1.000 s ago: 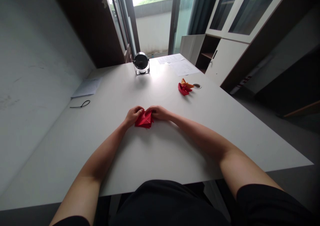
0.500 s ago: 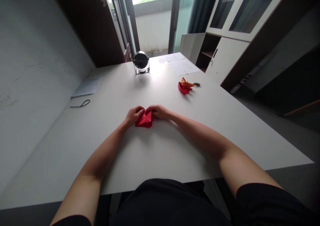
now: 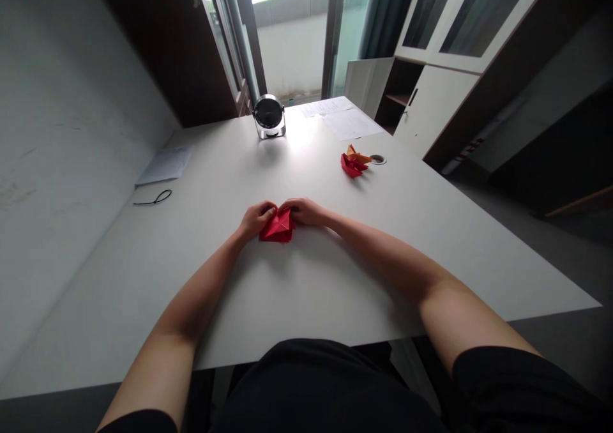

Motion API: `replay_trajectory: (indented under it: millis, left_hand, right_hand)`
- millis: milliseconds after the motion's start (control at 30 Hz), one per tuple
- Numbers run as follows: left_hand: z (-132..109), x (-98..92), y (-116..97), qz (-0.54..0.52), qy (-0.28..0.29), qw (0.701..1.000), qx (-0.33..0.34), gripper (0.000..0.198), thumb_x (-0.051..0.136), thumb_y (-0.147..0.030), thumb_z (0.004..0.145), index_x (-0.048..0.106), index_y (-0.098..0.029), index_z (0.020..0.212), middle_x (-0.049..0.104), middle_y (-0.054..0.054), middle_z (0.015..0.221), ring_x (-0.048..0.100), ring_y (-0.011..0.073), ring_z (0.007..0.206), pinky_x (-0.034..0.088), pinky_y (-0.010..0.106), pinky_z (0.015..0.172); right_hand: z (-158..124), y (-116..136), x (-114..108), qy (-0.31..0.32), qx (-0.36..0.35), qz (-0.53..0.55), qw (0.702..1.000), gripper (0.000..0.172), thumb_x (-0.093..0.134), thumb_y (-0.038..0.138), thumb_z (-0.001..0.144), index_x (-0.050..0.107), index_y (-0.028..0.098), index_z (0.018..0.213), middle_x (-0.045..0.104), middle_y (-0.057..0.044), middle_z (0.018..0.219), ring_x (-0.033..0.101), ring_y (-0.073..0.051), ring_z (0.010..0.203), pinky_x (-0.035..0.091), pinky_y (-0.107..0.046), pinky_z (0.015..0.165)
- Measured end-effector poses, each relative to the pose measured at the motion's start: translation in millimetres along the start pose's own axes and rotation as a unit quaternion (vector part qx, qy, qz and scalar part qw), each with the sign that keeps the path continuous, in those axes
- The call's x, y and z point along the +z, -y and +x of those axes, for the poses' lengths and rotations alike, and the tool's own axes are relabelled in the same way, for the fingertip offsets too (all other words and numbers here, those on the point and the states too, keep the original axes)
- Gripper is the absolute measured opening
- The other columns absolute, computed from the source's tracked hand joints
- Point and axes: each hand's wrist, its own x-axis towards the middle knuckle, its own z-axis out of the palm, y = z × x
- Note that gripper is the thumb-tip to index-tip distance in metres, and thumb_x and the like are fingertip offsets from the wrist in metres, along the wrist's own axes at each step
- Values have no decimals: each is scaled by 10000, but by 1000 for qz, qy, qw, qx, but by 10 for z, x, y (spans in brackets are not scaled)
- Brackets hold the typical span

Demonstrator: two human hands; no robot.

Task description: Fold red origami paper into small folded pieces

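A red folded paper (image 3: 278, 227), with creases and layered flaps, is between my two hands over the middle of the white table (image 3: 230, 311). My left hand (image 3: 258, 218) pinches its far left corner between thumb and fingers. On the other side, my right hand (image 3: 301, 211) grips the far right corner, its fingers bent over the edge and partly hiding it. Both hands are closed on the same sheet, close together at its far edge. Farther back on the right, a red origami piece (image 3: 353, 165) lies against an orange one (image 3: 358, 156).
A small round fan-like device (image 3: 269, 113) on a metal stand is at the back. Printed papers (image 3: 352, 125) lie at the far right, beyond a round cable hole (image 3: 378, 159). At left are another paper sheet (image 3: 165, 165) and a black cable tie (image 3: 156, 199) near the wall.
The view has tilted very slightly, shifting everything a few pixels upward. Both hands keep their hold on the red paper, with hardly any visible movement.
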Motion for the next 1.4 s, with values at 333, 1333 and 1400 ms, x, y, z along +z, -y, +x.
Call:
replay_trajectory:
  millis: [333,1333,1400]
  left_hand:
    - [-1,6,1,-4,2,1000,6,245,539,-344,881,722,-200,958,725,24,853,613,158,758,469,248,682]
    - [-5,-22,-40,23,14,1000,14,248,531,-331,881,725,-208,975,732,28,878,626,167,783,473,260,723]
    - [-5,-21,-28,24,13,999,18,246,527,-327,885,723,-208,972,727,25,867,623,165,779,473,259,724]
  right_hand:
    - [-1,-38,7,2,1,7,1000,429,503,80,758,742,168,1104,744,-41,1017,648,-134,865,495,-239,809]
    - [6,11,-5,6,-7,-16,1000,415,493,69,767,740,172,1085,724,-36,1005,632,-125,870,466,-228,816]
    - [10,3,-2,4,-9,-17,1000,417,497,64,766,739,175,1088,724,-35,1010,632,-127,875,466,-232,821]
